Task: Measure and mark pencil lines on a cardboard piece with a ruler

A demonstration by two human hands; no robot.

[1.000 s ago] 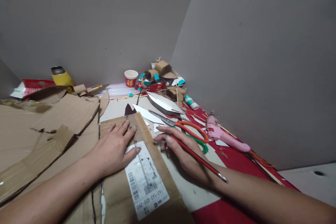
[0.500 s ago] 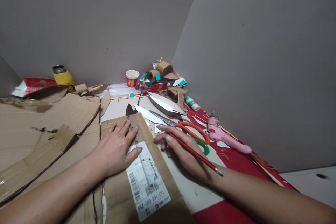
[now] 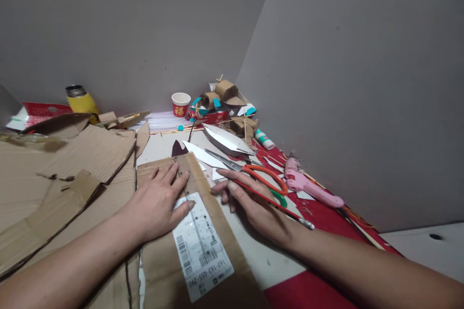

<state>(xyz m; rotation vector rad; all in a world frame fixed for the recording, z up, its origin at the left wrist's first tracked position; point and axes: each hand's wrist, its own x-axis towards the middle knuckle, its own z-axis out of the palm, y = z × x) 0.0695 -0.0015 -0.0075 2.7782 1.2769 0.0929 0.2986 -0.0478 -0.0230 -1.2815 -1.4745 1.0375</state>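
Two hands work here: the left hand (image 3: 159, 205) lies flat, fingers spread, pinning a light, stiff, bendable cardboard sheet (image 3: 203, 251) beside its label, while the right hand (image 3: 253, 205) pinches a thin red pencil (image 3: 270, 198) just beyond the sheet's edge.

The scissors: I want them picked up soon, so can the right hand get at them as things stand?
Probably yes. The scissors lie open on the table just beyond the right hand, nothing between them. But its fingers already hold a red pencil, which may hamper a grasp.
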